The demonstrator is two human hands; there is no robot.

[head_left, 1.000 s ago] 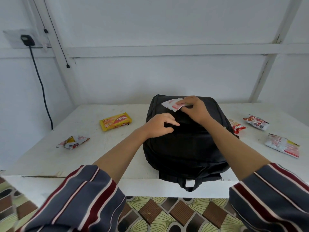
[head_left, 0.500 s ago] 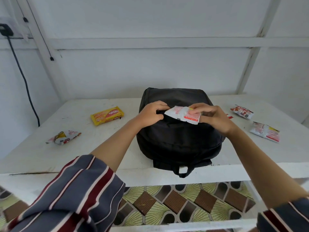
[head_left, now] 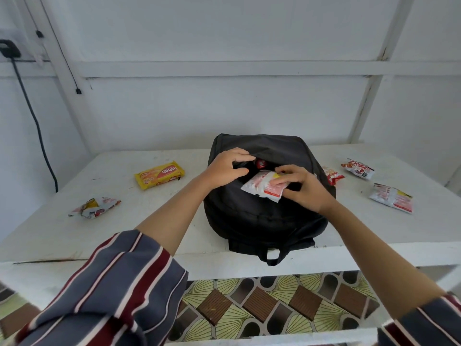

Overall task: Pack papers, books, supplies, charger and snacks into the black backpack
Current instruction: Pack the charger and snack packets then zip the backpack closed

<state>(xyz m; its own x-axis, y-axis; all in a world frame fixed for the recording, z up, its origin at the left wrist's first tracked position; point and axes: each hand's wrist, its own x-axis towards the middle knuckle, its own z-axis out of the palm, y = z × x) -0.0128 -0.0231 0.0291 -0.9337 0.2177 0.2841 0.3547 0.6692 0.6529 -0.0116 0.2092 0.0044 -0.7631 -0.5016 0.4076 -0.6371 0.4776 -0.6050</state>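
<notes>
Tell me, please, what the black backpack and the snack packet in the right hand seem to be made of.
Black backpack: apparently synthetic fabric, matte; it sags and folds softly. Snack packet, pinched by the right hand: probably thin plastic film, slightly glossy; it crinkles and carries print.

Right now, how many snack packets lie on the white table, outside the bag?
5. Yellow rectangular biscuit pack and crumpled white-red packet left of the black fabric backpack; red packet half hidden at its right side; two white-red foil packets farther right. Others may be hidden.
</notes>
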